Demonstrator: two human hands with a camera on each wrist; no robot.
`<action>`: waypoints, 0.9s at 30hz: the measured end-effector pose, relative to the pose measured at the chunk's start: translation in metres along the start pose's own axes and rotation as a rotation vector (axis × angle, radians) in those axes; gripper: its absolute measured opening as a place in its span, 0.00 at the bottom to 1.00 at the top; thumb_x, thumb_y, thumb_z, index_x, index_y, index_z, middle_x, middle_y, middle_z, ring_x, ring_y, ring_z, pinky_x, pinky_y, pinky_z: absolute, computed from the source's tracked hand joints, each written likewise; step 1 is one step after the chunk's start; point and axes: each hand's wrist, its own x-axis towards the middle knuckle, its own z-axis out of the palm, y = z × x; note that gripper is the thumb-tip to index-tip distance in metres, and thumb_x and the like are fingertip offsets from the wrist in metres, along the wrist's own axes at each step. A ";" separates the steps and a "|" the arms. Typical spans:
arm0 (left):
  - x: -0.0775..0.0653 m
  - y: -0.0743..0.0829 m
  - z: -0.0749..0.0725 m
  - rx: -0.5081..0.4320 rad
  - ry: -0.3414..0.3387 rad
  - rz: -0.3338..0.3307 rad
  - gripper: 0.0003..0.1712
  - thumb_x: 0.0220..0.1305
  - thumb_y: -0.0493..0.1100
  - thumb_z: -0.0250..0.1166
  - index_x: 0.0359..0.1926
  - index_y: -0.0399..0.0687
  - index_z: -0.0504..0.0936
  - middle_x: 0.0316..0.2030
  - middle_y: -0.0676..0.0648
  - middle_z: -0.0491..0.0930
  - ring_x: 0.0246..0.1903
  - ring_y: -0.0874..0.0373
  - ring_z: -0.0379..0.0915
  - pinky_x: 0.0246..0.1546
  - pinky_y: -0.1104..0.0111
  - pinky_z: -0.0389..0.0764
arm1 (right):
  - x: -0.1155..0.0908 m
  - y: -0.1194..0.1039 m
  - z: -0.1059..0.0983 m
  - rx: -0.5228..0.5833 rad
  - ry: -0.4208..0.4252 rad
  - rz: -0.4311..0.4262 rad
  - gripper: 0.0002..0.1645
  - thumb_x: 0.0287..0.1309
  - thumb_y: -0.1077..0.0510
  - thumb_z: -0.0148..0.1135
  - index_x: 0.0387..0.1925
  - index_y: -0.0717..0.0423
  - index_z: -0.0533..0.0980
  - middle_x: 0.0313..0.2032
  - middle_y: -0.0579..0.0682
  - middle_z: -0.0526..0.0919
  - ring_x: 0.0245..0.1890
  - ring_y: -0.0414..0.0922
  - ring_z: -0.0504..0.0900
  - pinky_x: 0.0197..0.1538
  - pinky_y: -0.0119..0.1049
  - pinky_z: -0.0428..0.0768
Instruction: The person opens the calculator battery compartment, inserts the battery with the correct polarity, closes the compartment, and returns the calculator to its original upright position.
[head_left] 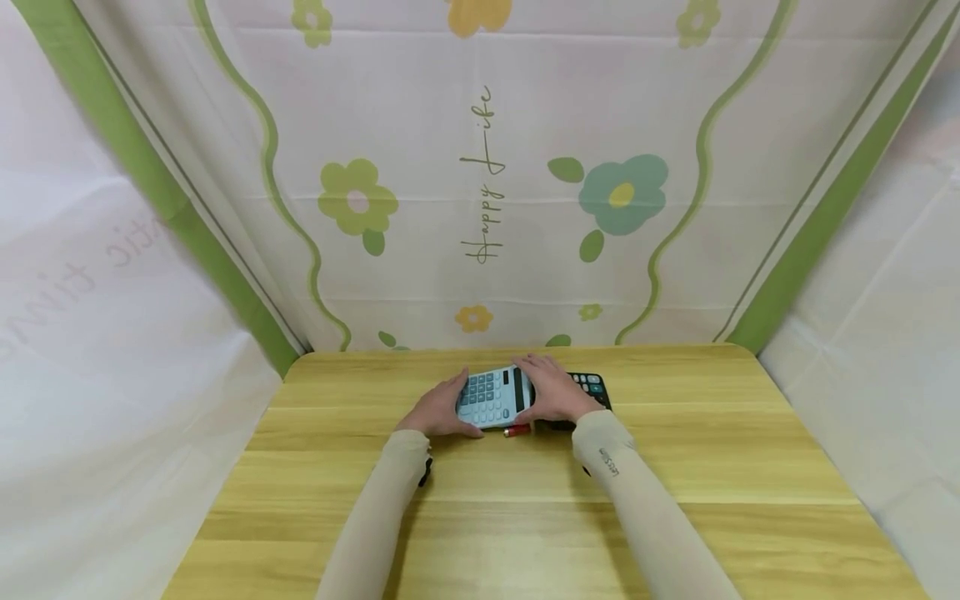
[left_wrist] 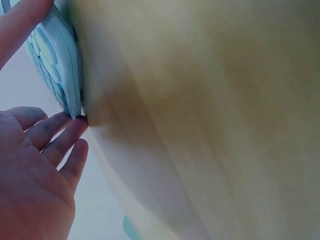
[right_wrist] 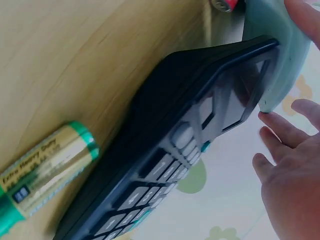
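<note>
A light blue calculator (head_left: 486, 398) lies sideways near the far edge of the table, its display end to the right. My left hand (head_left: 441, 408) grips its keypad end, thumb on the near side and fingers on the far side. At the display end, my right hand (head_left: 551, 392) holds it the same way. In the left wrist view, fingertips of the left hand (left_wrist: 40, 165) touch the corner of the calculator (left_wrist: 70, 60). A black calculator (right_wrist: 165, 120) lies just right of the blue one, partly hidden under my right hand in the head view.
A red battery (head_left: 517, 431) lies by the near edge of the blue calculator. The right wrist view shows a green and gold battery (right_wrist: 50, 165) beside the black calculator. Behind the wooden table (head_left: 487, 533) hangs a flowered curtain (head_left: 420, 125), with more cloth at both sides.
</note>
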 end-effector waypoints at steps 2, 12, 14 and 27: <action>0.000 -0.001 0.001 0.005 0.001 0.006 0.76 0.33 0.70 0.77 0.76 0.49 0.42 0.74 0.47 0.51 0.71 0.48 0.52 0.69 0.55 0.59 | -0.001 -0.003 -0.002 0.046 0.003 -0.001 0.67 0.36 0.39 0.79 0.74 0.45 0.52 0.72 0.52 0.56 0.71 0.54 0.54 0.69 0.54 0.59; -0.004 -0.002 0.002 -0.010 0.003 0.027 0.77 0.33 0.71 0.76 0.76 0.48 0.41 0.73 0.47 0.53 0.69 0.48 0.54 0.67 0.55 0.61 | -0.007 -0.011 -0.007 0.157 0.000 -0.008 0.65 0.38 0.43 0.79 0.74 0.38 0.50 0.72 0.52 0.54 0.69 0.54 0.59 0.63 0.55 0.68; -0.004 -0.002 0.003 -0.023 0.001 0.033 0.77 0.33 0.71 0.76 0.76 0.48 0.42 0.73 0.46 0.53 0.69 0.48 0.54 0.67 0.55 0.61 | -0.008 -0.011 -0.007 0.179 0.006 -0.020 0.65 0.39 0.43 0.79 0.75 0.38 0.49 0.73 0.52 0.53 0.70 0.54 0.58 0.63 0.56 0.68; -0.006 0.004 0.003 -0.072 -0.003 0.057 0.76 0.35 0.69 0.76 0.76 0.58 0.38 0.74 0.48 0.51 0.70 0.49 0.52 0.67 0.52 0.60 | -0.009 -0.020 -0.014 0.248 0.076 -0.106 0.61 0.45 0.41 0.74 0.75 0.39 0.49 0.74 0.48 0.49 0.72 0.54 0.54 0.65 0.59 0.64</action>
